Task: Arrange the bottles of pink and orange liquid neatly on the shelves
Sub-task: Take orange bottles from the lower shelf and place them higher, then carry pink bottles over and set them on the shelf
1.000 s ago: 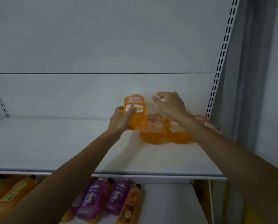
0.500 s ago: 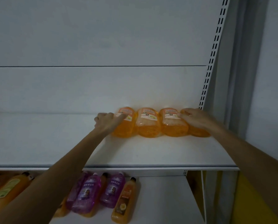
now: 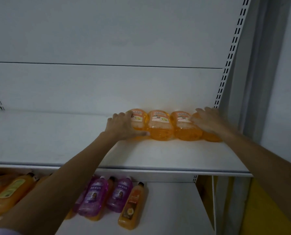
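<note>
Several orange bottles lie side by side at the back right of the upper shelf [image 3: 158, 155]. My left hand [image 3: 122, 126] grips the leftmost orange bottle [image 3: 138, 119], fingers over its top and thumb along its front. Two more orange bottles [image 3: 160, 128] [image 3: 185, 131] lie between my hands. My right hand [image 3: 207, 119] rests flat with straight fingers on the rightmost orange bottle [image 3: 212, 137], which is mostly hidden under it. On the lower shelf [image 3: 171, 209] lie two pink bottles [image 3: 94, 199] [image 3: 120, 195] and an orange bottle [image 3: 132, 206].
More orange bottles [image 3: 11, 194] lie at the lower shelf's left end, partly behind my left forearm. A slotted upright post [image 3: 229, 56] bounds the shelves on the right. The upper shelf's left half is bare white surface.
The bottle my left hand held upright now lies in the row as its leftmost member. My right hand came down from the air onto the rightmost bottle. Both hands press the row together.
</note>
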Motion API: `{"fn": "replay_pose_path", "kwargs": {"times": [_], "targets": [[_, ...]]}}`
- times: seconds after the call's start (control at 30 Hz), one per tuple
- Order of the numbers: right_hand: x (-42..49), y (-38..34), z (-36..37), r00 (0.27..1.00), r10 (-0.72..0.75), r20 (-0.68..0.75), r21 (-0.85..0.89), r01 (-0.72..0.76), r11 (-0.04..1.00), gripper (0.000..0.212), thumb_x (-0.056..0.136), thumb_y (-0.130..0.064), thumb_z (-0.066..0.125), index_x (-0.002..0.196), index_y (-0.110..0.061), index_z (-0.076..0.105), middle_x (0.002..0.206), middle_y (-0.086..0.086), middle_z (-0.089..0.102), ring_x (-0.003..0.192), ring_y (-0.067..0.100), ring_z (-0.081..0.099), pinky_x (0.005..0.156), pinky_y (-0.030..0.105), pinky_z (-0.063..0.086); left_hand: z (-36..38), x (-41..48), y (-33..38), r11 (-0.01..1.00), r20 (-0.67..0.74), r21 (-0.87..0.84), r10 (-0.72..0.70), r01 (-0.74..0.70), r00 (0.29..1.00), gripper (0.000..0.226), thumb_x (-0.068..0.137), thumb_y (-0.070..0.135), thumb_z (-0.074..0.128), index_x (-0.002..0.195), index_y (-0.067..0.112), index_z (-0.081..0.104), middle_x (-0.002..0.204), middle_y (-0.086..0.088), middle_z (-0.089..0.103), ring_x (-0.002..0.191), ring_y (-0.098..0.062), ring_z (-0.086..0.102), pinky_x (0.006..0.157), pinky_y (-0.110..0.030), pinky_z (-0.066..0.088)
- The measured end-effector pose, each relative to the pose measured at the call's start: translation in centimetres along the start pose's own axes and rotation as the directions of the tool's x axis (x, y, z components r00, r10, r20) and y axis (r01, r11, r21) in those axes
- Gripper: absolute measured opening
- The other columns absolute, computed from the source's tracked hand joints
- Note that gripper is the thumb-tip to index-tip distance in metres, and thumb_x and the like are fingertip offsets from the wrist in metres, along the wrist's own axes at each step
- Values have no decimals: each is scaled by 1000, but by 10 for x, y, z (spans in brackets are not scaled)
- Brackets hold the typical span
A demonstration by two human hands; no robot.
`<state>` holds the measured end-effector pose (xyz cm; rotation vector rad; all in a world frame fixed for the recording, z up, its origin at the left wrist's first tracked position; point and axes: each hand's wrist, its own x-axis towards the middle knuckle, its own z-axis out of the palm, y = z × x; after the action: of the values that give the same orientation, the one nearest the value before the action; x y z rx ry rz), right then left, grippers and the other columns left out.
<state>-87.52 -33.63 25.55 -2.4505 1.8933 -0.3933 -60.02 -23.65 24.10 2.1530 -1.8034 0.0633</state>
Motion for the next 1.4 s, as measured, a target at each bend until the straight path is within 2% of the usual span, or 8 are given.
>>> {"fn": "replay_pose_path", "kwargs": {"times": [0.2, 0.47, 0.63, 0.77, 0.87, 1.1, 1.27, 1.4], "targets": [[-30, -108, -21, 931, -247, -270, 156, 296, 943, 53, 96, -36, 48, 144, -16, 36, 147, 8, 41, 134, 27, 35, 106, 41, 32, -23, -42, -44, 992, -121, -105, 55, -68, 991, 94, 66, 72, 60, 141, 21, 36, 146, -5, 40, 132, -26, 36, 106, -44, 33], [-86, -300, 15, 837, -486, -253, 344, 547, 763, 51, 93, -29, 51, 142, -18, 41, 139, 4, 50, 129, 24, 41, 100, 37, 37, -70, -155, -187, 988, -324, -155, -65, 15, 944, 49, 82, 47, 64, 118, 14, 59, 126, -6, 57, 119, -24, 49, 99, -35, 37], [-144, -389, 46, 782, -490, -385, 559, 620, 550, 28, 89, -17, 55, 115, -12, 61, 95, -6, 63, 88, 14, 59, 84, 38, 50, -84, -230, -256, 986, -377, -147, -124, 72, 918, 30, 86, 28, 65, 110, 9, 62, 113, -7, 59, 103, -22, 55, 80, -25, 39], [-191, -429, 88, 774, -526, -352, 638, 609, 470, 17, 87, -12, 56, 101, -10, 65, 84, -3, 65, 74, 15, 62, 70, 34, 52, -62, -259, -285, 988, -289, -113, -129, 100, 949, 29, 81, 27, 62, 99, 4, 65, 97, -13, 63, 86, -29, 60, 70, -28, 41], [-202, -421, 128, 829, -494, -262, 633, 534, 560, 16, 85, -13, 57, 98, -10, 66, 86, 4, 68, 79, 22, 64, 69, 35, 52, -33, -265, -289, 983, -223, -153, -131, 98, 966, 37, 77, 33, 55, 94, 2, 66, 92, -15, 63, 85, -33, 59, 71, -29, 40], [-180, -344, 208, 914, -397, -85, 533, 379, 757, 17, 80, -17, 55, 94, -14, 66, 96, 7, 70, 86, 31, 66, 74, 39, 54, 50, -238, -268, 944, -28, -299, -156, 140, 987, 32, 81, 23, 65, 108, 5, 64, 115, -16, 59, 108, -33, 54, 83, -32, 42], [-148, -285, 276, 956, -262, 130, 477, 172, 862, 33, 84, -14, 62, 115, -4, 59, 114, 16, 63, 106, 33, 59, 91, 40, 47, 119, -201, -254, 904, 98, -381, -169, 194, 981, 34, 85, 19, 65, 115, 4, 61, 119, -17, 58, 110, -32, 53, 84, -32, 44], [-117, -245, 329, 956, -52, 288, 512, -108, 852, 58, 83, -16, 67, 134, 0, 43, 131, 19, 53, 119, 33, 51, 98, 36, 43, 176, -166, -249, 878, 184, -410, -185, 247, 965, 35, 92, 25, 57, 122, 7, 57, 118, -19, 56, 103, -34, 56, 77, -25, 41]]}}
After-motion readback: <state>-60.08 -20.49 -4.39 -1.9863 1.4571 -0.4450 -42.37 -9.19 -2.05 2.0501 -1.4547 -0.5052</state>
